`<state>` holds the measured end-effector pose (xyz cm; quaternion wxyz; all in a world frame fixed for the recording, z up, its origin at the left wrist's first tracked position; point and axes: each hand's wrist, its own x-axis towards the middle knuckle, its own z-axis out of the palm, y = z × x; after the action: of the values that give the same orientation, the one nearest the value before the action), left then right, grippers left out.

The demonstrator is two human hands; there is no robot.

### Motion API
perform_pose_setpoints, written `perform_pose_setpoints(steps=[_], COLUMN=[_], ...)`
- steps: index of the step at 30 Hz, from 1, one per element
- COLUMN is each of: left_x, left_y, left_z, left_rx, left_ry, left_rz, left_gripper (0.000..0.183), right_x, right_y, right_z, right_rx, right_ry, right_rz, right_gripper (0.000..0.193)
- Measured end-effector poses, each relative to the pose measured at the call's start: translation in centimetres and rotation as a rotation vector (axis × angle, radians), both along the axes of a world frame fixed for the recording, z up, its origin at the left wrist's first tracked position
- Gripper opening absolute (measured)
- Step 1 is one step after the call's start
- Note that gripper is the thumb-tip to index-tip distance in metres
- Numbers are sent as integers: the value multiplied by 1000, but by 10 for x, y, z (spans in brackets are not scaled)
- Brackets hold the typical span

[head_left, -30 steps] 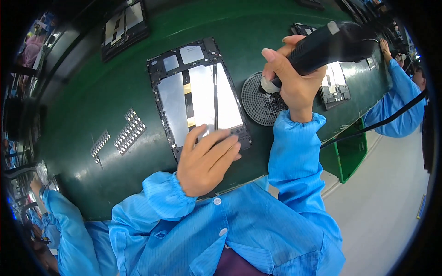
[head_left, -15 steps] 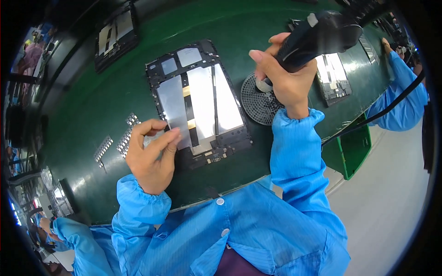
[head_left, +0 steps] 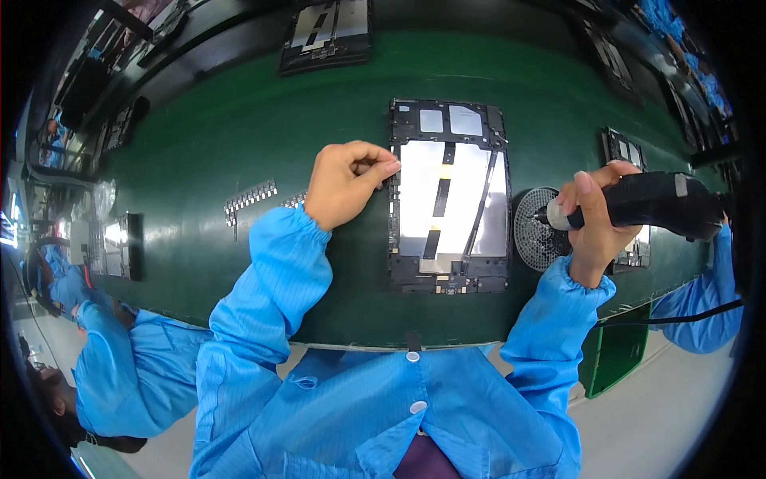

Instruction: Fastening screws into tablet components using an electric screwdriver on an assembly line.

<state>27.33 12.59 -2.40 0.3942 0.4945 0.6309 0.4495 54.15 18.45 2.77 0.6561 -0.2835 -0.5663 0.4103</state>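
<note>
An opened tablet (head_left: 419,199), with a black frame and silvery inside, lies on the green bench in front of me. My left hand (head_left: 345,185) is at its left edge, thumb and forefinger pinched together; whatever they hold, if anything, is too small to make out. In my right hand (head_left: 597,227) is a black electric screwdriver (head_left: 658,203), lying nearly level, its pale nose pointing left. That nose is over a round grey dish full of small holes (head_left: 533,239), right of the tablet. The driver's tip cannot be made out.
Strips of small metal parts (head_left: 250,201) lie left of my left hand, partly behind it. Other opened tablets lie at the back (head_left: 329,36), left (head_left: 120,246) and right (head_left: 626,148). A cable (head_left: 678,321) runs by a green bin (head_left: 613,363). Blue-sleeved co-workers (head_left: 144,375) sit on both sides.
The whole view has shifted and turned. Along the tablet's left edge, my left hand has moved up from the lower part. The screwdriver has tipped over from slanting to nearly level, still by the dish.
</note>
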Motion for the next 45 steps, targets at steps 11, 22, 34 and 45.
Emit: perform_pose_setpoints(steps=[11,22,34,45], left_x=[-4,-20,-22,-35], left_y=[15,24,25,17], left_z=[-3,7,9,17], left_rx=[102,-231,-251,-123], left_ry=[153,-26,-71,204], left_rz=[-12,-60,-70,-161], left_gripper=[12,27,20,16], right_x=[-41,-141,-160,-165], right_y=[1,12,22,10], right_z=[15,17,-2,-6], right_rx=[103,68,54,65], right_ry=[-19,-35,-47,-99], right_rz=[126,393,402,396], right_gripper=[38,31,28,25])
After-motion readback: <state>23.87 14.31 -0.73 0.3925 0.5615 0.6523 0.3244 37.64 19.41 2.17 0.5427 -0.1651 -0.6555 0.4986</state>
